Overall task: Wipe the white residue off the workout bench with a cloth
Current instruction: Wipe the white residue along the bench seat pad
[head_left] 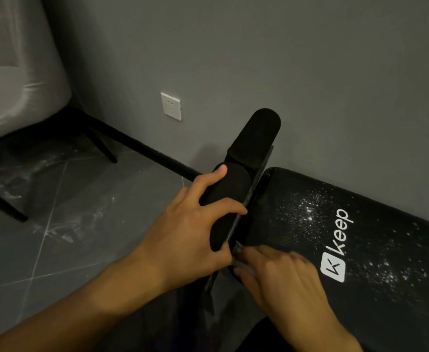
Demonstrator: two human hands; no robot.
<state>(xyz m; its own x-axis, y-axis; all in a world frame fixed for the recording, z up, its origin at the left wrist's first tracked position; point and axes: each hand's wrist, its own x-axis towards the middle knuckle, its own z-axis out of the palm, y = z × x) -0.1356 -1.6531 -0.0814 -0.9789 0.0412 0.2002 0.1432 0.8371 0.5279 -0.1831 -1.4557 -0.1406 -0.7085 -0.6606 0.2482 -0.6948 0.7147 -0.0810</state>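
The black workout bench (376, 295) with a white "Keep" logo runs along the grey wall at the right. White specks of residue (307, 209) dot its pad around the logo. At its end stands a black foam roller bar (254, 141). My left hand (195, 232) grips the lower foam roller, thumb on top. My right hand (279, 273) lies on the near end of the pad, beside the metal post, fingers blurred and curled toward the gap. Whether it holds anything I cannot make out. No cloth is in view.
A pale chair (17, 80) on black legs stands at the left over a grey tiled floor (63, 232) smeared with white powder. A white wall socket (171, 106) sits low on the grey wall behind the bench.
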